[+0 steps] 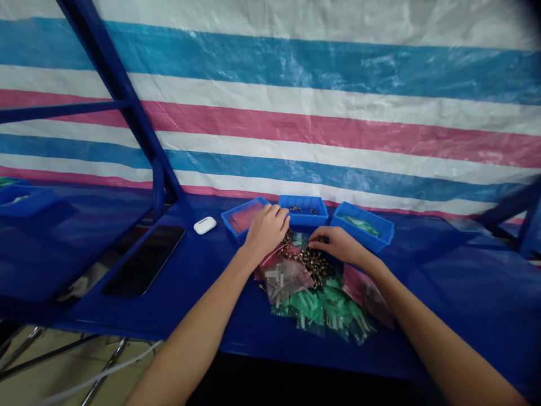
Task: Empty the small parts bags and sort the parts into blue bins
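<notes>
"Where are the brass pieces (319, 269)?"

"Mostly heaped on the tabletop (198, 270), between the hands and the green bags (310, 304). Only a few lie in the middle tray (303, 220); the right tray (359, 235) holds some green bags too."

"And the fingers?"

"Left hand (266, 226): curled beside the left tray (228, 221). Right hand (336, 243): bent, tips narrow. I can't tell whether either grips anything."

"Which way do things point?"

"The brass pieces every way; the loose green bags mostly slant towards the person, lower right."

Workshop-like assembly spot, blue worktable (190, 270), 3 blue parts bins (304, 219), small metal parts (315, 266)
</notes>
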Available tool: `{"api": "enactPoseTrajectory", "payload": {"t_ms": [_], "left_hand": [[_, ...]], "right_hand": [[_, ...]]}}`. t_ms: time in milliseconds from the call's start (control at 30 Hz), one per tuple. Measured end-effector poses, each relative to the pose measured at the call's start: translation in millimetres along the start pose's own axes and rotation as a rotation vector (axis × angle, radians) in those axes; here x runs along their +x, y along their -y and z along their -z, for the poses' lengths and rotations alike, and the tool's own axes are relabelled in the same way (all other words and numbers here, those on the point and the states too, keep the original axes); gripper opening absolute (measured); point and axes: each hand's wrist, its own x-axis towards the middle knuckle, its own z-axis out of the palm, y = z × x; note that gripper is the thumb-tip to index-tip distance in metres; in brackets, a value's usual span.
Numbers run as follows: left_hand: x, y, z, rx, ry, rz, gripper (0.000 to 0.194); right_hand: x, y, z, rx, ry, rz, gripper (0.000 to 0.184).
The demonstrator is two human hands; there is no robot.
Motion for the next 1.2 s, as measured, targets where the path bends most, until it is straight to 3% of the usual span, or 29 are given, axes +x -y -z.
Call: {"api": "enactPoseTrajectory", "payload": {"t_ms": [233,600,800,967,1200], "left_hand": [[1,-5,5.3,0.054,0.056,-0.064,0.031],[1,-10,6.0,0.082,0.145,-0.126,0.030],[1,-13,4.5,0.054,0.189,-0.171,0.029],[0,-15,3.0,0.035,0.184,-0.159,0.030],[-1,-16,-0.2,0.038,0.159,-0.146,0.028]], "right_hand": [[4,-1,8,0.091,0.153,0.045,0.017],[-6,-2,0,0.004,-0.024,0.076,0.016],[-11,0,-4,0.014,-0.060,0.053,0.016],[-12,8,-14,-0.124,-0.117,-0.002,0.013],[-14,6,-18,-0.307,-0.135,0.062,0.015]]}}
